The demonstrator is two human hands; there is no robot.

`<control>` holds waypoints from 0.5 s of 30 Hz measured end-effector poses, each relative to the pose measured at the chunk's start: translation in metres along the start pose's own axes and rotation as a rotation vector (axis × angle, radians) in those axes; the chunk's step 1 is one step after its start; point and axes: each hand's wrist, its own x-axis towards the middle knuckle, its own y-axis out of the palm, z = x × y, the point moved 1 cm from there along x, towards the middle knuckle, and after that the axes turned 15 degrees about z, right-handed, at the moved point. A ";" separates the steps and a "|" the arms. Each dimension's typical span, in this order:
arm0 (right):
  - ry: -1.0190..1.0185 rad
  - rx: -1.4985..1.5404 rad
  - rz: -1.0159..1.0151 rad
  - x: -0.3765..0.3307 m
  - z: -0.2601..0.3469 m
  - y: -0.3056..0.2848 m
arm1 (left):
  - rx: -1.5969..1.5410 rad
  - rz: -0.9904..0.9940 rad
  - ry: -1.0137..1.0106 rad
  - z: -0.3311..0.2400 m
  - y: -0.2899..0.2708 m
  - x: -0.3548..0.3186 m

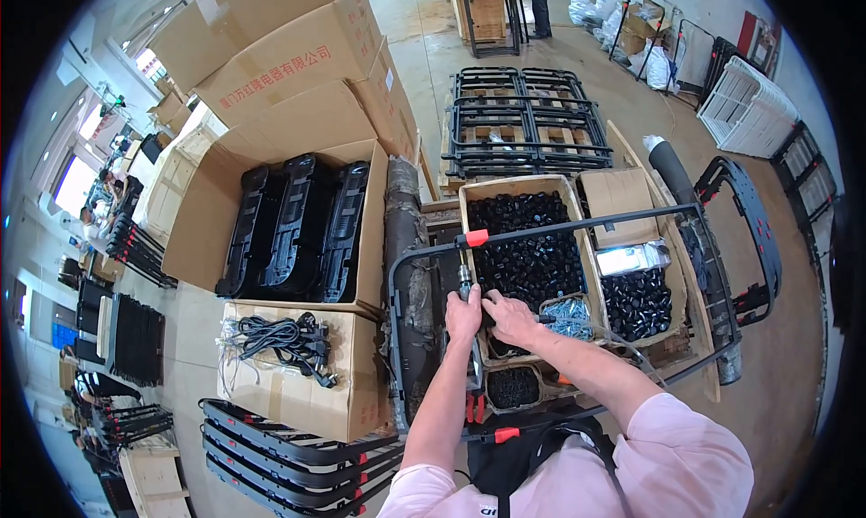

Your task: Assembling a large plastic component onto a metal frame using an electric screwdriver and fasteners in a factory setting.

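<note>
Here, left hand (463,318) wraps a slim driver (465,275) near the black frame's (541,229) far-left red clip (476,238); right hand (511,320) curls alongside, contents unclear.

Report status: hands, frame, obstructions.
Left hand on metal-tipped tool; right hand close by. Black tubular frame spans open parts boxes. Possible snag: grey cable beside right forearm.

1. Large brown carton (284,65), your upper left: 1 line of red printed characters.
2. Carton stack's right side: 1 white label (390,78), print too small to read.
3. Your black apron (490,471): white lettering, low.
</note>
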 end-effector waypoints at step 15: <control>0.045 -0.036 -0.023 -0.017 -0.010 0.007 | 0.012 -0.087 0.092 -0.004 0.015 -0.017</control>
